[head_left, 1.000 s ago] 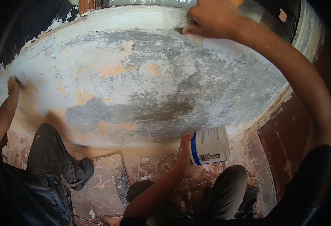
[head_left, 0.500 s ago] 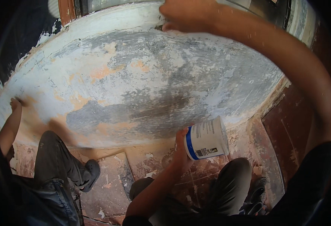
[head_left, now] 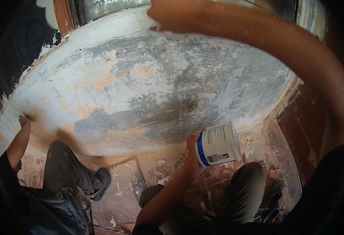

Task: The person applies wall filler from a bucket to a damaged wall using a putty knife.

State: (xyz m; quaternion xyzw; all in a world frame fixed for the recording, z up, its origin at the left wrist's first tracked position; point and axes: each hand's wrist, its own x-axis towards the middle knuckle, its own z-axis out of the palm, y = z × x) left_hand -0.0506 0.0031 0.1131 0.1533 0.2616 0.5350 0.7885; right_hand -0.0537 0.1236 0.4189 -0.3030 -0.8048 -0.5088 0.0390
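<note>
My left hand (head_left: 193,158) is wrapped round a white plastic tub (head_left: 220,141) with a blue band, tilted on its side above my knees. The tub's mouth faces right and its inside is hidden. My right arm reaches up across the view. High on the patchy wall (head_left: 140,88), just under the window, my right hand (head_left: 176,16) is closed, fingers curled. A small dark edge (head_left: 154,28) shows below the fingers, too little of it to name. The wall has white, grey and peach patches.
To my left a co-worker crouches, one hand (head_left: 24,121) against the wall. Their dark clog (head_left: 102,183) stands on a worn reddish floor (head_left: 119,199) strewn with flakes. A window (head_left: 113,4) with a brown frame post (head_left: 64,17) rises above. A dark red panel (head_left: 309,133) stands at right.
My right hand has moved left along the top of the wall. The tub stays in my left hand. The whole view has shifted slightly, and the co-worker's hand remains at the wall.
</note>
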